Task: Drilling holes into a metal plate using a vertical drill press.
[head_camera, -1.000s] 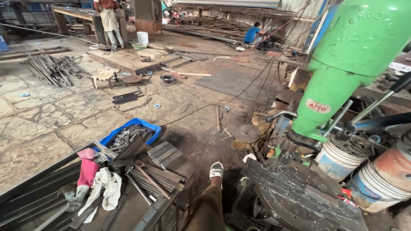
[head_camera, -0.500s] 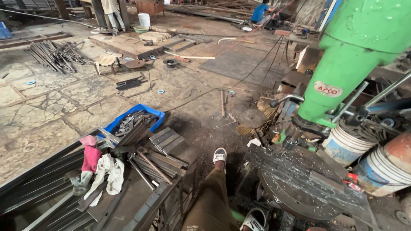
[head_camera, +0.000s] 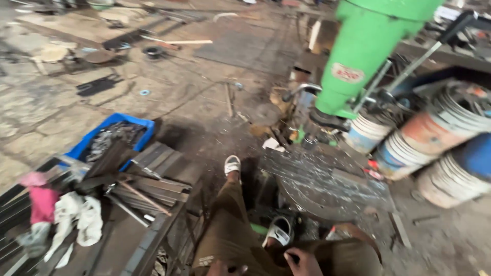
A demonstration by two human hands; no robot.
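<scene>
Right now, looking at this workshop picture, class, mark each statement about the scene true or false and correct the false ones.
1. The crate by the metal strips is red. False: it is blue.
2. The right hand rests on a trouser leg. True.
3. The big machine column is green. True.
4. The left hand holds a hammer. False: no tool shows in it.
5. The person wears heavy boots. False: white open sandals.
</scene>
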